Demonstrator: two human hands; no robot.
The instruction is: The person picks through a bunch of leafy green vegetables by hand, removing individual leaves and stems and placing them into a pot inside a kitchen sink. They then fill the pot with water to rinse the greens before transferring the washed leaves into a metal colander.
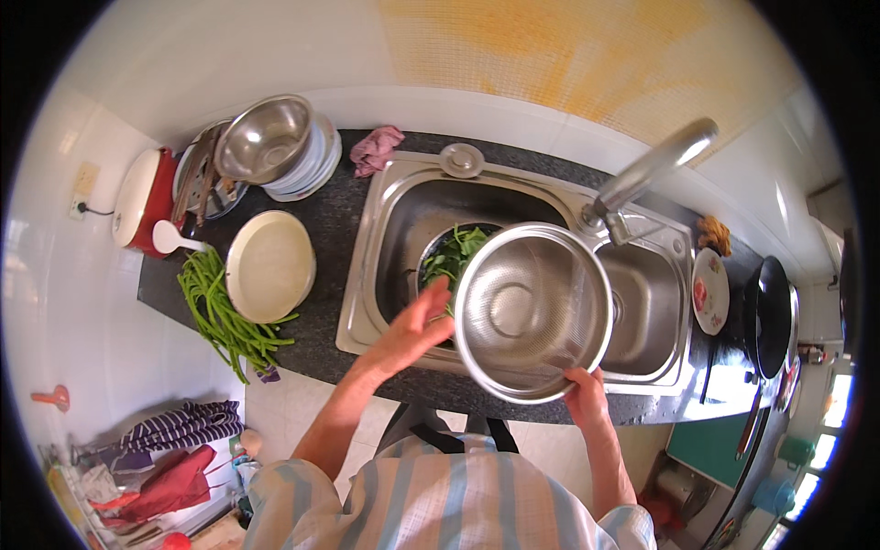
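My right hand (587,397) grips the near rim of a perforated stainless-steel colander (533,313), which is held tilted above the double sink. My left hand (419,323), its fingers apart, is just left of the colander and holds nothing that I can see. Green leafy vegetables (454,254) lie in a container in the large left basin (405,213), partly hidden by the colander and my left hand. Over the right basin (639,309) the colander covers the left part. A chrome faucet (653,172) rises behind the sink.
Left on the dark counter (323,275) are a cream enamel basin (271,267), green stems (223,309), a white spoon (175,238), a steel bowl (265,141) on stacked plates and a red container (148,199). A pink cloth (377,150) lies behind. Right stand a floral plate (711,291) and black wok (768,316).
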